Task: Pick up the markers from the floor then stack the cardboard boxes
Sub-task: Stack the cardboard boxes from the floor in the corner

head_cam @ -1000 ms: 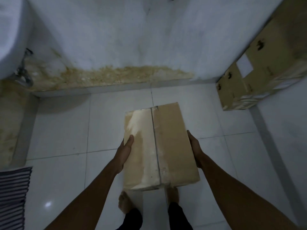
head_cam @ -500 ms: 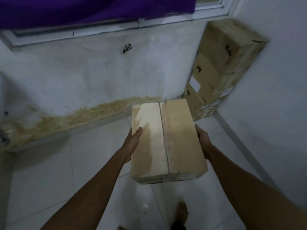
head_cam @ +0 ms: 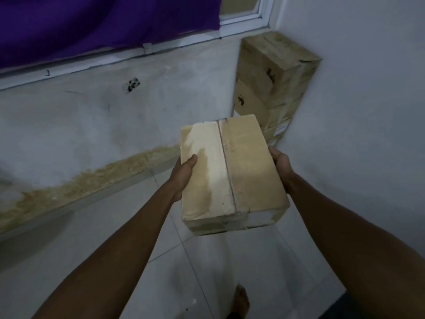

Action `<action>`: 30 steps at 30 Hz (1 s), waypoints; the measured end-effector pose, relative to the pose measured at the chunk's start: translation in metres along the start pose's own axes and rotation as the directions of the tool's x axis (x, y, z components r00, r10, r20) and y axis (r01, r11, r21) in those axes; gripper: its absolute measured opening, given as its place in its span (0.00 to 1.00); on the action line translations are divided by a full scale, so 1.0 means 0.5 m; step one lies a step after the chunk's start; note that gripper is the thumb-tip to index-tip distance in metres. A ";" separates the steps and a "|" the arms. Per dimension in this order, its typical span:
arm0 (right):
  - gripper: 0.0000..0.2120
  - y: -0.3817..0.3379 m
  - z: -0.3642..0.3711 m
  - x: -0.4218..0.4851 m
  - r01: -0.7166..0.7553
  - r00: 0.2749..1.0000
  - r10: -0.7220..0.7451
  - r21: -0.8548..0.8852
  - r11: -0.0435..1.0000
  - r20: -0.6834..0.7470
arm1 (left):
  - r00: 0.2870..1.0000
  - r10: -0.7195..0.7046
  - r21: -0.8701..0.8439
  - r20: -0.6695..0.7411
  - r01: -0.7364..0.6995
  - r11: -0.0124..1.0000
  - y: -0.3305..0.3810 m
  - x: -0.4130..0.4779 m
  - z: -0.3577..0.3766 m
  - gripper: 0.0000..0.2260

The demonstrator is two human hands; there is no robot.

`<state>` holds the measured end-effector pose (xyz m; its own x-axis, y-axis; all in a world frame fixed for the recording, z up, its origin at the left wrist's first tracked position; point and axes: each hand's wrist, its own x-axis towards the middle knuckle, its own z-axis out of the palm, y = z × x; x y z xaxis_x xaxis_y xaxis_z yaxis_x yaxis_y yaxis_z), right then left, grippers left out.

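I carry a closed cardboard box [head_cam: 232, 171] in the air at chest height, its taped seam running away from me and a pale stain on its left flap. My left hand [head_cam: 184, 173] grips its left side with the thumb on top. My right hand [head_cam: 281, 163] grips its right side, fingers hidden under the box. A stack of cardboard boxes [head_cam: 273, 79] stands in the room's far right corner, just beyond the carried box. No markers are in view.
A stained white wall [head_cam: 115, 125] runs along the left with a window frame and a purple curtain [head_cam: 103, 24] above. Another white wall [head_cam: 368, 111] closes the right side. White floor tiles [head_cam: 207, 272] lie below; one bare foot [head_cam: 241, 300] shows.
I have walked closer to the corner stack with the box held between both hands. The view has lifted, and the stack looks larger and nearer.
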<state>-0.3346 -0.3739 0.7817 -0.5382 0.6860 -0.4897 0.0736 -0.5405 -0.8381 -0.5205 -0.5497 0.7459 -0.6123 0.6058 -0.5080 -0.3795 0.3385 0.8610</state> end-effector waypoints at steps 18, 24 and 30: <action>0.22 -0.336 -0.157 0.189 0.025 0.998 -0.024 -0.015 1.000 0.063 | 0.999 0.032 -0.052 0.027 -0.031 0.998 0.253 0.150 0.279 0.23; 0.20 -0.394 -0.172 0.268 0.029 0.998 -0.025 -0.059 0.998 0.052 | 0.999 -0.003 -0.059 0.039 0.006 0.998 0.315 0.227 0.321 0.21; 0.16 -0.485 -0.165 0.354 0.041 0.999 -0.041 -0.125 0.991 0.002 | 0.999 -0.013 -0.057 0.032 0.015 0.998 0.410 0.316 0.360 0.25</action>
<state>-0.3786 -0.0813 0.8786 -0.5426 0.7063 -0.4547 0.1559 -0.4472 -0.8808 -0.5702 -0.2551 0.8461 -0.5843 0.6242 -0.5186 -0.4275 0.3064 0.8505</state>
